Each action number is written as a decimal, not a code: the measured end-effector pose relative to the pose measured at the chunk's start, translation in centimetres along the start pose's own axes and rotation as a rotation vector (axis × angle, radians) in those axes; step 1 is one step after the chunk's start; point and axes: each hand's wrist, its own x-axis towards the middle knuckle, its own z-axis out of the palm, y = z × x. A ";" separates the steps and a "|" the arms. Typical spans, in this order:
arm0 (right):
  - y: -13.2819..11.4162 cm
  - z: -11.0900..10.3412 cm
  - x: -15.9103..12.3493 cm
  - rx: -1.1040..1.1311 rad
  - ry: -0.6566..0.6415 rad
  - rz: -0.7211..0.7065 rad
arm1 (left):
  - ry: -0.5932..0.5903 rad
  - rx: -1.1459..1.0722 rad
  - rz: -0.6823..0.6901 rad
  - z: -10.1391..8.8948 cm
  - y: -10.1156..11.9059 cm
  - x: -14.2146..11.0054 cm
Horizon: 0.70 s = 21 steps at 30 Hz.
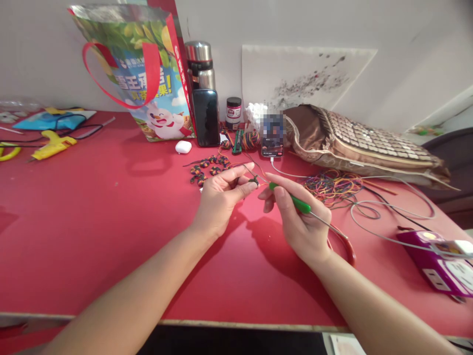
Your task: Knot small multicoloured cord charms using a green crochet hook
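Observation:
My left hand [229, 190] pinches a small dark piece of crochet [253, 181] between thumb and fingers, above the red table. A crochet hook with a green handle [301, 204] is in my right hand [301, 222], gripped like a pen. Its thin metal tip points left toward the crochet piece; whether it sits inside a stitch I cannot tell. An orange strand of yarn shows between the hands. Behind my left hand lie several small multicoloured crocheted pieces [215, 170]. To the right of my right hand rests a loose tangle of multicoloured yarn [330, 187].
A bright shopping bag [162, 98], a steel flask [199, 52], a dark phone [206, 118] and a lit phone [272, 143] stand at the back. A sequined bag [373, 143] lies right, near a purple power strip [428, 261]. A yellow glue gun [55, 144] is left.

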 end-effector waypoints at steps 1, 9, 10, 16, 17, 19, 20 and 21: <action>0.0 0.0 0.0 0.013 0.000 -0.001 | 0.000 0.015 0.010 -0.1 0.0 0.0; -0.5 -0.2 0.3 0.024 -0.029 -0.023 | -0.023 0.040 -0.026 -0.2 0.4 0.0; -0.6 -0.2 0.3 0.006 -0.031 -0.016 | -0.024 0.045 -0.034 -0.2 0.5 0.0; -0.5 -0.4 0.2 -0.116 0.012 0.023 | -0.017 0.055 -0.050 -0.3 0.3 0.1; -0.4 -0.4 0.2 -0.132 0.008 0.011 | -0.019 0.055 -0.046 -0.3 0.3 0.1; -0.3 -0.3 0.1 -0.164 -0.015 -0.025 | -0.030 0.048 -0.041 -0.2 0.2 0.0; -0.2 -0.3 0.1 -0.177 -0.024 -0.045 | -0.041 0.038 -0.044 -0.1 0.2 0.0; -0.1 -0.2 0.0 -0.184 -0.028 -0.064 | -0.053 0.026 -0.052 -0.1 0.1 0.0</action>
